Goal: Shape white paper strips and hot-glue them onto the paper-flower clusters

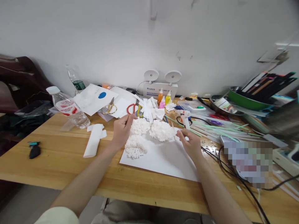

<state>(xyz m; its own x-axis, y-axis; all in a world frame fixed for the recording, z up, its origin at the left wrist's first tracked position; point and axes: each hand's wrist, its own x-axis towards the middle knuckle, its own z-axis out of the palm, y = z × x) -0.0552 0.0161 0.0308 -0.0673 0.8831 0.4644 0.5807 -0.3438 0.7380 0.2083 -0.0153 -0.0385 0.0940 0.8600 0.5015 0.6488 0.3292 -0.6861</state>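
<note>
In the head view, keeping the left hand (122, 130) at the left edge of the white sheet of paper (161, 161), fingers curled narrowly together beside a white clump (140, 126); cannot tell whether gripping anything. Pinching a thin pale stick (173, 130) in the fingertips of the right hand (190, 141), over the sheet's far right part, near a second white clump (161, 130). Showing also a third white clump (135, 147) at the sheet's left, nearer the front; behind the sheet, a glue gun (186, 117).
</note>
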